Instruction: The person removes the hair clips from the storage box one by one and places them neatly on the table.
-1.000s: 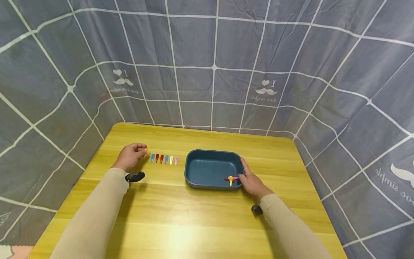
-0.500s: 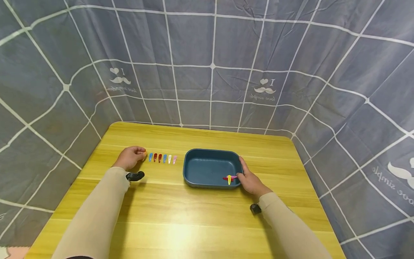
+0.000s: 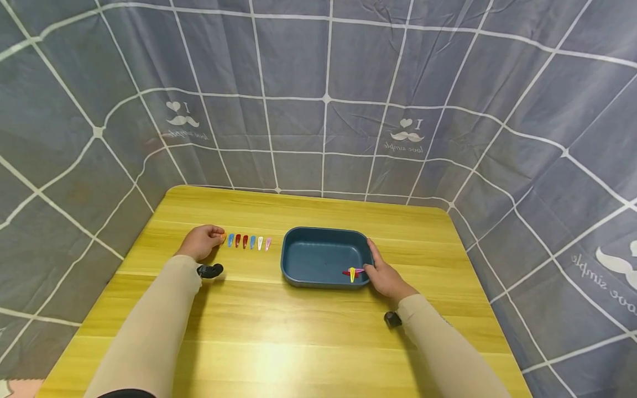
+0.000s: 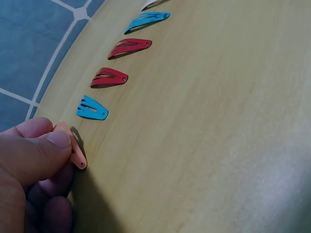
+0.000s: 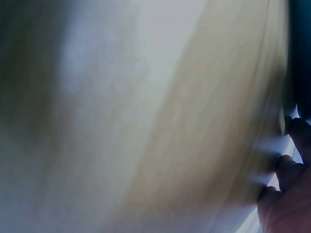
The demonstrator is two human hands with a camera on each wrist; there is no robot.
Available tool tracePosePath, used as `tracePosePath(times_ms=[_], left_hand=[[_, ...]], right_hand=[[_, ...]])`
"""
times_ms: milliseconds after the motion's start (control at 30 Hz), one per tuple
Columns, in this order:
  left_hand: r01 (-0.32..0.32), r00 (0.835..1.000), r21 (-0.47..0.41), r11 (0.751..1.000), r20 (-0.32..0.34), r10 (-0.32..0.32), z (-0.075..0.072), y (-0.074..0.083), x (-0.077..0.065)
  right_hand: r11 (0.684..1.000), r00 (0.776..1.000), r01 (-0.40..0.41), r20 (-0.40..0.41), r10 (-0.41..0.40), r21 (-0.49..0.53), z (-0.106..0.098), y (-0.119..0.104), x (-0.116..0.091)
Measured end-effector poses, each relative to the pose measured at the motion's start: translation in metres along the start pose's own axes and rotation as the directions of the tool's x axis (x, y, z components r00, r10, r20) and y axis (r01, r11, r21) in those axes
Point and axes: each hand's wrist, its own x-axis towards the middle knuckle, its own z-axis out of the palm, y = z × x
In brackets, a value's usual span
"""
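My left hand point(image 3: 200, 243) pinches an orange snap hair clip point(image 4: 80, 159) between thumb and fingertips, close over the table at the left end of a row of clips. Nearest to it lies a blue clip point(image 4: 92, 108), followed by a red clip point(image 4: 110, 77), another red clip point(image 4: 129, 47) and a second blue clip point(image 4: 147, 20). A white clip point(image 3: 260, 243) and a pink clip point(image 3: 268, 244) end the row. My right hand point(image 3: 389, 281) grips the right side of a dark blue bin point(image 3: 318, 258), its thumb over the rim. Inside lie a yellow clip point(image 3: 352, 276), a red one and a pink one, overlapping.
The wood-grain table point(image 3: 278, 337) has a rounded back edge. A grey curtain point(image 3: 298, 127) with white lines hangs behind it and along both sides. The right wrist view is mostly blurred table and the bin's edge.
My left hand has brought the orange clip a little lower and closer to the first blue clip. The right hand keeps its grip on the bin; the head view has shifted slightly.
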Motion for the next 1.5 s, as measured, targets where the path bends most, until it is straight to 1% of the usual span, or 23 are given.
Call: tracePosePath(times_ms=[233,400,533,767,933,1267,1500], left_hand=[[-0.009,1.000,0.037,0.999,-0.007,0.009,-0.0014,0.0031,-0.0007],[-0.002,1.000,0.064,0.998,0.015,0.001,-0.0009,0.0030,0.0004],[0.005,1.000,0.071,0.997,0.030,-0.008,-0.0018,0.0046,0.0018],[0.034,0.999,0.081,0.996,0.036,-0.037,-0.0017,0.0065,0.0048],[0.034,0.999,0.101,0.994,0.035,-0.038,0.0003,0.0050,0.0063],[0.037,0.998,0.109,0.993,0.037,-0.041,0.0018,0.0085,0.0061],[0.035,0.999,0.121,0.992,0.027,-0.039,0.0027,0.0064,0.0067]], right_hand=[[1.000,1.000,-0.005,0.002,0.005,0.006,0.0006,0.0004,0.0009],[1.000,1.000,-0.010,0.003,0.010,0.004,0.0010,0.0014,0.0007],[1.000,1.000,-0.015,-0.002,0.015,0.002,0.0009,0.0002,0.0006],[1.000,1.000,-0.021,0.002,0.021,0.003,0.0005,-0.0018,0.0002],[1.000,1.000,-0.018,0.006,0.018,-0.001,0.0006,-0.0016,-0.0006],[1.000,1.000,-0.024,0.004,0.024,0.003,0.0010,-0.0015,-0.0003],[1.000,1.000,-0.012,0.002,0.012,0.000,0.0008,-0.0012,0.0000]])
